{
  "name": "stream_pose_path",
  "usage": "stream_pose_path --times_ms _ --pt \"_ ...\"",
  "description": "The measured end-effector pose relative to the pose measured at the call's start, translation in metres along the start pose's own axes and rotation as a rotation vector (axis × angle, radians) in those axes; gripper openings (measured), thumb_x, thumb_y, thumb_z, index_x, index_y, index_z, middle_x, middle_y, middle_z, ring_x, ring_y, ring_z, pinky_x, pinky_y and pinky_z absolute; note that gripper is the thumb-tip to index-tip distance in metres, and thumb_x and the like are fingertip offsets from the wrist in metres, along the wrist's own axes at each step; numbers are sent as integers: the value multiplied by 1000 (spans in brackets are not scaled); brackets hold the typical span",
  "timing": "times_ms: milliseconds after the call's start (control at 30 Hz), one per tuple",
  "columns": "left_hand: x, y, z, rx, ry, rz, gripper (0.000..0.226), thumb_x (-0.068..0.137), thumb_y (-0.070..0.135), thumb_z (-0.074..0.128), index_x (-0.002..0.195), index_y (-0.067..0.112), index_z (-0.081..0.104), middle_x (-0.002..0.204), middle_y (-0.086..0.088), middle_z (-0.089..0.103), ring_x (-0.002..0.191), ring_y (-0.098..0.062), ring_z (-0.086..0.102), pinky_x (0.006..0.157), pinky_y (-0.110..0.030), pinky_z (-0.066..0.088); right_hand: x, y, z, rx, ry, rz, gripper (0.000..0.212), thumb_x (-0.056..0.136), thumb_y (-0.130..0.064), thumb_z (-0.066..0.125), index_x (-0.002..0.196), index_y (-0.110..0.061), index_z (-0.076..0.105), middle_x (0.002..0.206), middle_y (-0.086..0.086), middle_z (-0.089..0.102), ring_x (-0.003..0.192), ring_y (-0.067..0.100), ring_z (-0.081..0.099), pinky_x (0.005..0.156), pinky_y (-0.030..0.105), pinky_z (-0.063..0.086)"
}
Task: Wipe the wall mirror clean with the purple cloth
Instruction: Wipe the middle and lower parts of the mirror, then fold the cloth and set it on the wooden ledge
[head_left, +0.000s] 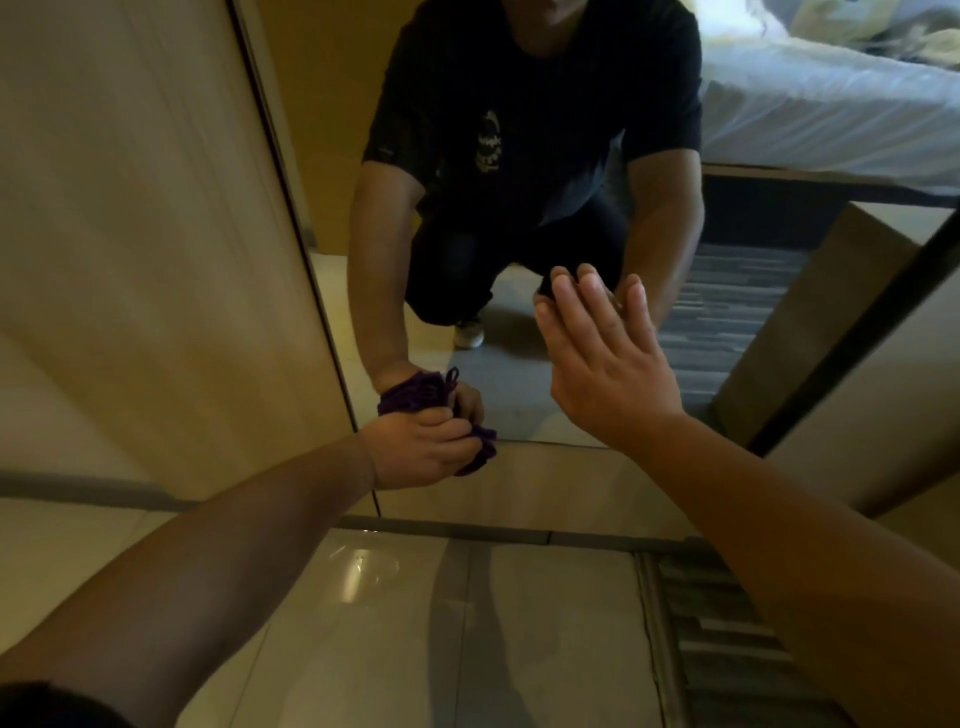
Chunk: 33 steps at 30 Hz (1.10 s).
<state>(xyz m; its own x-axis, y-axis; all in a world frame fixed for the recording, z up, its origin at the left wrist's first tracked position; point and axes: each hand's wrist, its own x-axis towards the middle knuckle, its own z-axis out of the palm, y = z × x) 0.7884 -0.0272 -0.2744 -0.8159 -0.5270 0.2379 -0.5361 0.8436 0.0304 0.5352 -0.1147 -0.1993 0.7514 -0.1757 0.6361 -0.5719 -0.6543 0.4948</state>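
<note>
The wall mirror fills the middle of the view, its bottom edge just above the floor. My left hand grips the bunched purple cloth against the glass at the mirror's lower left corner. My right hand lies flat with straight fingers against the glass, higher and to the right. The glass reflects a crouching person in a dark shirt, both hands and the cloth.
A beige wall panel stands left of the mirror, and a dark frame strip runs along its right side. Below are a grey baseboard, glossy floor tiles and striped carpet. A white bed appears in the reflection.
</note>
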Motion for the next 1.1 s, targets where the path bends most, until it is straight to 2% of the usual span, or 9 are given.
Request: stream_pose_path --times_ms 100,200,233,333,400,633,767,900,1100 --pt "-21 -14 5 138 4 -71 19 106 25 40 107 10 51 91 17 45 84 11 46 76 -13 30 1 0 -1 -17 -12 -11 63 100 -23 32 158 -9 11 164 15 6 152 32 -6 121 59 5" --pt "-38 -12 -7 230 -14 -130 25 107 26 43 105 3 52 103 -16 53 91 -30 51 84 -34 39 1 0 0 -8 -18 -5 62 100 -23 35 157 -8 14 164 17 8 152 33 -5 121 59 4" --pt "-46 3 -15 308 -153 -152 22 106 18 43 105 -2 52 103 -25 51 90 -37 47 82 -40 36 1 0 0 -4 -15 -2 63 100 -23 36 157 -8 15 164 17 8 152 34 -3 121 59 4" --pt "-81 27 -19 478 -346 -339 23 103 4 40 106 2 63 107 -14 61 95 -31 55 86 -41 40 2 -2 1 7 2 -2 63 100 -22 37 156 -6 13 163 18 9 151 36 4 121 59 3" --pt "-114 33 -19 690 -292 -364 26 99 3 44 106 10 68 108 -3 63 97 -26 58 90 -39 41 3 -4 -2 12 -15 5 63 100 -22 34 156 -6 11 163 18 5 152 36 2 121 60 2" --pt "-137 71 -24 676 -178 -774 49 58 -2 84 104 5 71 112 -11 61 99 -36 59 81 -49 50 7 -9 -19 23 -201 54 66 97 -22 35 156 -6 11 165 18 -1 152 35 -7 120 60 -3" --pt "-148 86 -35 586 -180 -1052 57 54 -4 86 108 9 72 111 -10 63 99 -36 56 78 -51 49 10 -14 -34 56 -278 86 65 97 -22 35 156 -4 15 165 18 0 152 35 -7 121 60 1" --pt "-126 102 -48 259 2 -1199 35 83 16 79 117 16 70 115 -3 64 100 -26 56 85 -42 48 12 -25 -54 166 -332 130 66 95 -26 51 153 -6 27 164 19 7 152 34 -1 119 63 9" --pt "-14 142 -147 -1083 261 -1428 12 102 22 57 111 19 65 83 -2 68 70 -17 61 64 -29 47 22 -24 -112 662 -502 95 74 91 -43 63 152 -17 32 160 10 29 147 27 27 120 53 23"
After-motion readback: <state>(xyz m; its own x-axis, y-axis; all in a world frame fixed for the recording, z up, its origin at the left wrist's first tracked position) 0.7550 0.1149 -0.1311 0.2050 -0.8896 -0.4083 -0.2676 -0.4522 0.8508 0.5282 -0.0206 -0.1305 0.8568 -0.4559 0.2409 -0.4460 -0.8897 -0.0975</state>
